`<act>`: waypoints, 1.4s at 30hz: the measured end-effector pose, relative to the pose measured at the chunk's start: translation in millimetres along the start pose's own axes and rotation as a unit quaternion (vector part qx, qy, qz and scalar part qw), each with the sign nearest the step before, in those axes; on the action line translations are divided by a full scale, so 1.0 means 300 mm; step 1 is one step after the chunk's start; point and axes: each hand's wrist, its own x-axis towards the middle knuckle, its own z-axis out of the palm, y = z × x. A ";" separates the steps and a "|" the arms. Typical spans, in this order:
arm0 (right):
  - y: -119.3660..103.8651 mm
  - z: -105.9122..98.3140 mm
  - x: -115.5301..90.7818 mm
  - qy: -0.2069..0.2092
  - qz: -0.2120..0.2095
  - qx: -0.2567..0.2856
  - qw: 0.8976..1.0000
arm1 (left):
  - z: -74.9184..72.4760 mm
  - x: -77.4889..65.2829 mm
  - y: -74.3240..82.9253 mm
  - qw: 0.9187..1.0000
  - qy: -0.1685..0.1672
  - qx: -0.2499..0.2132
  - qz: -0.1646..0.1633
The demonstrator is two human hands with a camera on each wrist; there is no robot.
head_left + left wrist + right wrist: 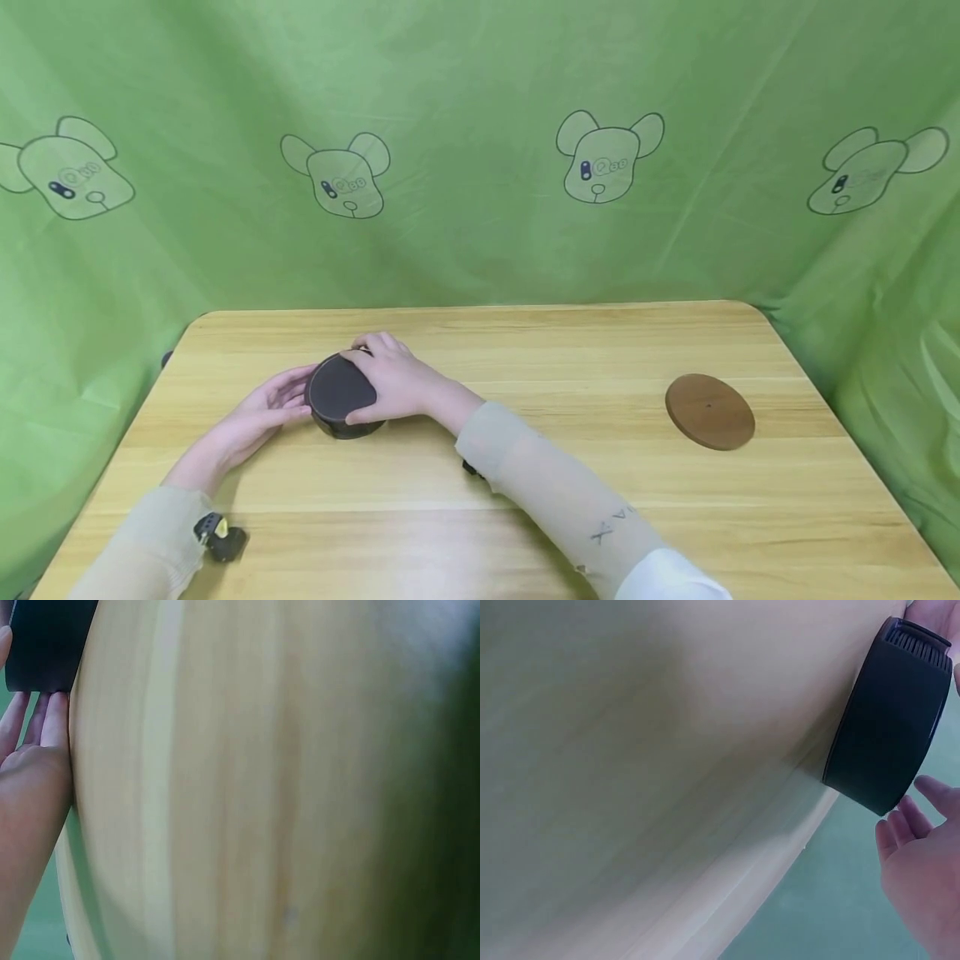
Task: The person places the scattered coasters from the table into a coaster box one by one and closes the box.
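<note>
A round black case [340,387] with a flat, stitched-edge top is on the left half of the table, between both hands. My right hand [397,379] grips it from the right, thumb at the near edge and fingers reaching over the far side. From the left, my left hand [258,417] holds the side of the case, thumb nearer me and fingers farther back. In the right wrist view, the dark side wall of the case [889,716] shows a ridged section near one end. Fingertips meet the case [49,645] in the left wrist view.
A brown round disc [709,412] with a small dark mark in its middle lies at the right of the wooden table [525,533]. Green curtain [480,233] with mouse-like drawings hangs behind the far edge and along both sides.
</note>
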 end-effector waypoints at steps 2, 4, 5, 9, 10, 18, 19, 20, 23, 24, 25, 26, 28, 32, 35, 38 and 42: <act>0.010 -0.007 -0.010 0.006 -0.004 0.010 1.000 | 0.000 0.000 0.000 1.000 0.001 0.001 -0.001; 0.021 -0.014 -0.022 0.011 -0.003 0.016 1.000 | 0.000 0.000 0.001 1.000 0.002 0.003 -0.002; 0.027 -0.017 -0.027 0.012 -0.003 0.020 1.000 | 0.001 0.000 0.001 1.000 0.003 0.003 -0.003; 0.054 -0.032 -0.056 0.017 -0.003 0.029 0.999 | 0.002 0.001 0.003 1.000 0.007 0.003 -0.004; 0.060 -0.037 -0.065 0.018 -0.003 0.033 0.999 | 0.002 0.001 0.003 1.000 0.007 0.003 -0.003; 0.122 -0.068 -0.139 0.023 0.004 0.044 0.999 | 0.001 0.000 0.002 1.000 0.001 -0.001 0.005; 0.131 -0.072 -0.149 0.025 0.005 0.045 0.999 | 0.000 0.000 0.001 1.000 0.001 -0.001 0.005; 0.140 -0.075 -0.158 0.028 0.004 0.047 0.998 | 0.000 0.000 0.001 1.000 0.001 -0.001 0.005; 0.168 -0.085 -0.187 0.033 0.008 0.052 0.998 | 0.000 0.001 0.000 1.000 0.001 0.001 0.005; 0.177 -0.089 -0.197 0.033 0.011 0.053 0.998 | 0.000 0.001 -0.001 1.000 0.001 0.001 0.005; 0.185 -0.093 -0.207 0.034 0.012 0.053 0.998 | 0.000 0.001 -0.001 1.000 0.000 0.000 0.005; 0.193 -0.098 -0.218 0.036 0.012 0.055 0.998 | 0.000 0.001 -0.002 1.000 -0.001 -0.001 0.006; 0.207 -0.107 -0.241 0.037 0.017 0.056 0.998 | 0.000 0.000 -0.002 1.000 -0.003 -0.004 0.008; 0.238 -0.120 -0.290 0.045 0.025 0.056 0.997 | 0.000 -0.001 -0.004 1.000 -0.007 -0.008 0.015; 0.264 -0.123 -0.326 0.049 0.036 0.051 0.997 | 0.000 -0.002 -0.005 1.000 -0.008 -0.008 0.018; 0.290 -0.128 -0.363 0.053 0.044 0.049 0.996 | 0.003 -0.002 -0.002 1.000 -0.007 -0.008 0.017; 0.321 -0.138 -0.417 0.054 0.053 0.050 0.996 | 0.008 -0.001 0.005 1.000 -0.003 -0.004 0.008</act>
